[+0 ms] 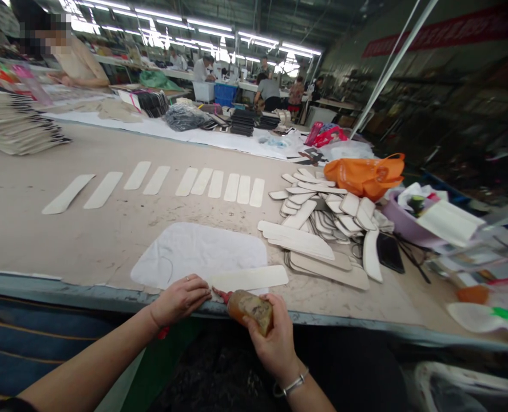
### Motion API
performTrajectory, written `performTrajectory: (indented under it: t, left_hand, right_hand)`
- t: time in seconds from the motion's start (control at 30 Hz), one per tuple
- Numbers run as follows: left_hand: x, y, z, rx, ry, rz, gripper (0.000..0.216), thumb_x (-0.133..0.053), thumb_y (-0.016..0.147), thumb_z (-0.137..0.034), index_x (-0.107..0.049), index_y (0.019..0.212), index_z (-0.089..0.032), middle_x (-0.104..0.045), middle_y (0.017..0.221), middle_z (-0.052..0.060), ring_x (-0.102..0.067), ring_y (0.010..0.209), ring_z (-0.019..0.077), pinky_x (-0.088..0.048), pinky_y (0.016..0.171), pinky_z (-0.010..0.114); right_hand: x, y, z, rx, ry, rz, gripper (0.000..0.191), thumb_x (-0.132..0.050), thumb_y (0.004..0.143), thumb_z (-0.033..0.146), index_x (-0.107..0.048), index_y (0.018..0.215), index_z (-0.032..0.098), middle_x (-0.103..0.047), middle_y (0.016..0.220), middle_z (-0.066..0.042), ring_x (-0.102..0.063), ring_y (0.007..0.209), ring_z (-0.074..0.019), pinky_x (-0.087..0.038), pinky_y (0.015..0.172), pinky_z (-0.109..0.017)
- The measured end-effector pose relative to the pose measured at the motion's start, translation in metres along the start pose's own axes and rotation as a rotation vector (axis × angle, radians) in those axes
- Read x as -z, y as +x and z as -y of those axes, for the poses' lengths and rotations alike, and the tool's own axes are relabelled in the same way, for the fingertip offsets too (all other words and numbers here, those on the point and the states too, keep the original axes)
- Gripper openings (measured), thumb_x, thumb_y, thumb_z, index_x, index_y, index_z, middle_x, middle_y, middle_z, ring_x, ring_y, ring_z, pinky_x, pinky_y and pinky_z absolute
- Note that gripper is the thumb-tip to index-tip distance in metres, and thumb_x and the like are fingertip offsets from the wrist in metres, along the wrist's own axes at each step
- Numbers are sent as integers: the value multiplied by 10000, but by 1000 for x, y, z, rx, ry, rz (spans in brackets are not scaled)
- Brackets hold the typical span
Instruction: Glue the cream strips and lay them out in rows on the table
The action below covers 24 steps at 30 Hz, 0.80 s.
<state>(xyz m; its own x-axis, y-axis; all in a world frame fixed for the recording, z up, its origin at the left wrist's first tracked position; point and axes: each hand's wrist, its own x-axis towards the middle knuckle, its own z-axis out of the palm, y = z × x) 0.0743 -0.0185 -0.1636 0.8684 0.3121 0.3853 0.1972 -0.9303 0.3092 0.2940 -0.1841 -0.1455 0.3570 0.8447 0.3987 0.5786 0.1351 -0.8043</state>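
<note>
My right hand grips a small brown glue bottle with a red nozzle that points at the left end of a long cream strip. That strip lies across a white cloth near the table's front edge. My left hand rests on the table edge, its fingers curled and pressing down on the strip's left end. A row of several cream strips is laid out side by side farther back on the beige table.
A heap of cream strips lies to the right, behind it an orange bag and a purple tub. Stacked pieces sit far left. Other people work at tables beyond.
</note>
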Motion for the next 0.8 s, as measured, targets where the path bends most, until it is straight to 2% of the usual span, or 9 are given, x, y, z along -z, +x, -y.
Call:
performTrajectory:
  t: [0.23,0.43,0.63,0.73,0.8]
  left_hand:
    - [2,6,-2,-27,3,-36,153,-519,867,-160,-656,931,-181,-651,887,64,-591,825,141,-523,760,271]
    - [1,9,0,-60,-4,-35,149,-538,855,-145,-645,951,-183,-661,929,66,-598,862,145,-526,772,267]
    - [-2,8,3,-11,-26,-13,141,-528,860,-173,-645,937,-186,-661,923,70,-612,847,145,-533,760,267]
    - [-4,7,5,1,-37,-18,130,-531,857,-174,-638,931,-186,-652,918,70,-610,848,146,-532,757,265]
    - [-6,7,6,3,-44,-16,125,-538,852,-165,-628,937,-184,-642,923,70,-604,855,146,-529,758,266]
  right_hand:
    - [24,-9,-10,-65,-55,-42,398,-635,773,262,-455,1123,208,-536,1024,-86,-549,941,-232,-506,833,-403]
    - [62,-13,-29,-124,-212,-202,387,-629,781,293,-465,1121,209,-552,1007,-82,-561,924,-237,-515,805,-408]
    - [97,-16,-50,-171,-384,-374,375,-643,783,381,-502,1077,197,-575,980,-89,-574,887,-251,-521,771,-417]
    - [101,-16,-54,-169,-403,-418,388,-654,778,389,-497,1075,195,-573,991,-95,-567,909,-261,-514,789,-432]
    - [95,-16,-52,-155,-358,-410,398,-660,776,374,-485,1087,197,-565,1007,-97,-564,921,-259,-512,798,-432]
